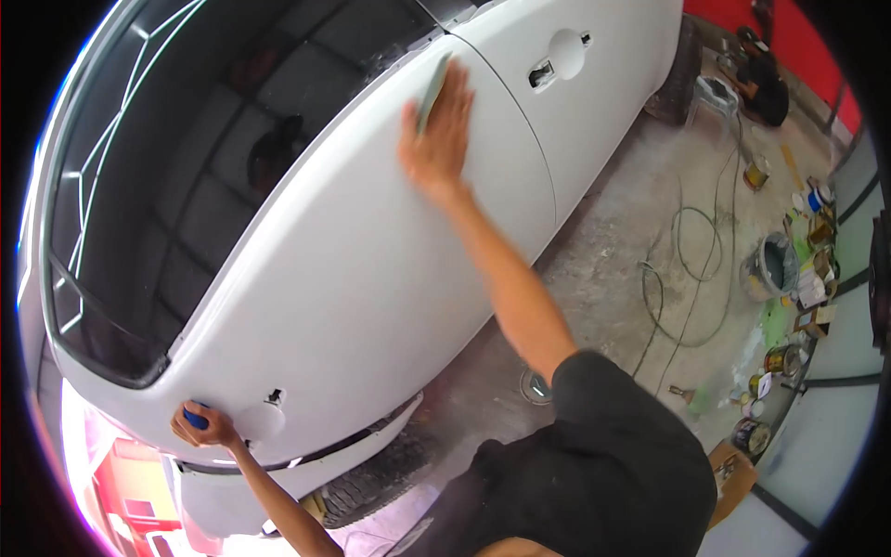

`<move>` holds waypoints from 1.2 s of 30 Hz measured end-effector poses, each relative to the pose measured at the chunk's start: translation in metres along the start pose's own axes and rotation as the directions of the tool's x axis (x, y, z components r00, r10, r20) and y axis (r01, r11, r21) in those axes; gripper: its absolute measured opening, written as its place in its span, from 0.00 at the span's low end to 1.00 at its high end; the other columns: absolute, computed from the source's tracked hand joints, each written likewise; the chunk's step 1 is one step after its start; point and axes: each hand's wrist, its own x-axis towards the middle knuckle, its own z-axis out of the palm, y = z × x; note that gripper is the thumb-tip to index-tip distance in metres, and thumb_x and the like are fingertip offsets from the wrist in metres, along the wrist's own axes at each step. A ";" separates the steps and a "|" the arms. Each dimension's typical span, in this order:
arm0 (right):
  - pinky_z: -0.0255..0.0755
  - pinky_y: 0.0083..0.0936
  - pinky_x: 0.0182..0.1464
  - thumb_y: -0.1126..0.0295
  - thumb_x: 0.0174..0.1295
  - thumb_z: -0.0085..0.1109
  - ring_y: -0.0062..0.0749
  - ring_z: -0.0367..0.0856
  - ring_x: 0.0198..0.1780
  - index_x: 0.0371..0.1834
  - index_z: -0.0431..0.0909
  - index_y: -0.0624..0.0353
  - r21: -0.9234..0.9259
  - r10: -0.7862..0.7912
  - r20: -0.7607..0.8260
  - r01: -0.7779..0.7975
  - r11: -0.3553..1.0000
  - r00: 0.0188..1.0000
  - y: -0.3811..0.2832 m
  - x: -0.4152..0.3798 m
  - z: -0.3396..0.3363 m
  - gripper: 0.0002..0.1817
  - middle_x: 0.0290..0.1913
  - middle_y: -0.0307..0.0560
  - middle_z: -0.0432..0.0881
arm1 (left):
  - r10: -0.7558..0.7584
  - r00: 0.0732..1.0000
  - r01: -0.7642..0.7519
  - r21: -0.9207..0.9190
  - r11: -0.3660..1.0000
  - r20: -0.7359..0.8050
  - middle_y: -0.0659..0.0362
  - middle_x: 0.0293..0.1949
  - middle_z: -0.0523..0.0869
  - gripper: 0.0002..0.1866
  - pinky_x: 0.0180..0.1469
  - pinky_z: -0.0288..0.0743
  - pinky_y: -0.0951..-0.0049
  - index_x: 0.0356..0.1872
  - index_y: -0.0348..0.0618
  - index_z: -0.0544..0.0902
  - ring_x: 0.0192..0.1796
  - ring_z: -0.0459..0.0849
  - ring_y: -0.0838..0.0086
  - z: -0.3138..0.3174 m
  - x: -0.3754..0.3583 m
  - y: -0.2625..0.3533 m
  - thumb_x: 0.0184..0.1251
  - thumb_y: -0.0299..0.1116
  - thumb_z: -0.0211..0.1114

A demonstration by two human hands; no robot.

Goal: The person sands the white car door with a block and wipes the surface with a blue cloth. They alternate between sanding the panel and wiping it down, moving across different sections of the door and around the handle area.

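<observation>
My right hand [443,135] lies flat against the upper part of a matte white car door [371,241], just below the window edge. Its fingers press a thin greenish strip [432,93] that looks like sandpaper to the panel; part of it is hidden under the palm. Lower down at the left, my left hand [206,427] is closed around a small blue block [196,415] at the body panel. Beside that hand is a door-handle recess [264,420] with an open hole. Dark window glass [176,176] runs along above both hands.
Another door [603,65] continues at the upper right. A co-worker [768,88] in dark clothes crouches near a stool [715,97]. A thin hose [682,269] loops over the concrete floor. A grey bucket [770,265] and several tins line the right wall.
</observation>
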 end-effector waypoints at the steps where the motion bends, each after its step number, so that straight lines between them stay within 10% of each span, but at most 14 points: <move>1: 0.36 0.59 0.90 0.50 0.87 0.35 0.65 0.42 0.92 0.91 0.43 0.72 0.005 -0.016 -0.022 0.017 1.000 1.000 -0.017 -0.027 0.007 0.42 0.92 0.67 0.43 | -0.004 1.000 0.004 -0.014 1.000 0.012 0.48 0.36 0.85 0.11 0.49 0.76 0.48 0.37 0.33 0.85 0.42 0.83 0.50 -0.001 0.000 0.001 0.78 0.32 0.67; 4: 0.38 0.59 0.90 0.47 0.87 0.34 0.61 0.44 0.92 0.91 0.45 0.70 0.125 -0.231 0.231 0.207 0.970 0.945 -0.049 -0.104 0.011 0.43 0.92 0.61 0.47 | 0.024 1.000 -0.024 -0.050 0.998 0.001 0.48 0.36 0.85 0.11 0.49 0.76 0.49 0.37 0.33 0.85 0.42 0.83 0.50 0.000 0.002 0.001 0.78 0.31 0.66; 10: 0.29 0.58 0.91 0.52 0.86 0.39 0.56 0.40 0.93 0.91 0.46 0.69 -0.008 0.091 -0.036 -0.091 0.996 0.995 0.016 0.032 -0.009 0.40 0.92 0.59 0.47 | -0.018 1.000 0.018 -0.047 0.999 0.004 0.47 0.35 0.84 0.10 0.49 0.76 0.48 0.38 0.32 0.85 0.42 0.82 0.49 -0.003 -0.001 0.001 0.78 0.29 0.66; 15: 0.31 0.63 0.89 0.49 0.85 0.38 0.60 0.41 0.92 0.91 0.47 0.64 -0.023 -0.151 0.196 0.158 0.987 0.969 -0.019 -0.076 0.006 0.41 0.93 0.57 0.45 | 0.033 0.999 -0.034 -0.091 0.995 -0.008 0.46 0.36 0.84 0.08 0.50 0.76 0.47 0.37 0.30 0.84 0.43 0.82 0.47 -0.001 0.004 0.003 0.77 0.26 0.65; 20: 0.27 0.69 0.88 0.53 0.86 0.38 0.61 0.34 0.93 0.91 0.46 0.65 -0.132 0.044 0.068 -0.034 0.991 0.997 0.023 0.028 -0.018 0.39 0.93 0.57 0.44 | 0.014 1.000 -0.014 -0.069 0.998 0.001 0.46 0.36 0.83 0.09 0.49 0.76 0.48 0.38 0.30 0.84 0.42 0.81 0.48 -0.001 0.003 0.005 0.79 0.26 0.64; 24: 0.27 0.70 0.88 0.57 0.86 0.38 0.61 0.33 0.93 0.92 0.45 0.63 -0.092 0.078 0.132 -0.066 0.994 0.988 0.014 -0.078 -0.009 0.38 0.94 0.55 0.43 | 0.027 0.999 -0.028 -0.063 0.998 -0.018 0.46 0.36 0.83 0.10 0.47 0.75 0.48 0.38 0.30 0.83 0.41 0.81 0.49 0.000 0.001 0.002 0.80 0.27 0.63; 30: 0.27 0.69 0.88 0.58 0.87 0.35 0.59 0.34 0.93 0.93 0.45 0.61 -0.092 0.054 0.123 -0.042 0.995 0.991 0.037 0.055 -0.035 0.37 0.94 0.50 0.44 | 0.029 1.000 -0.029 -0.046 0.999 0.008 0.45 0.36 0.84 0.11 0.47 0.76 0.48 0.38 0.29 0.84 0.41 0.82 0.47 -0.006 0.002 -0.002 0.81 0.29 0.65; 36: 0.26 0.71 0.87 0.55 0.86 0.37 0.63 0.32 0.93 0.93 0.43 0.63 -0.070 0.047 0.130 -0.038 0.997 0.990 0.041 -0.051 -0.022 0.39 0.94 0.54 0.42 | 0.053 0.999 -0.054 -0.033 0.998 -0.011 0.46 0.35 0.85 0.13 0.46 0.77 0.49 0.37 0.29 0.84 0.40 0.82 0.49 0.001 0.000 -0.003 0.83 0.29 0.64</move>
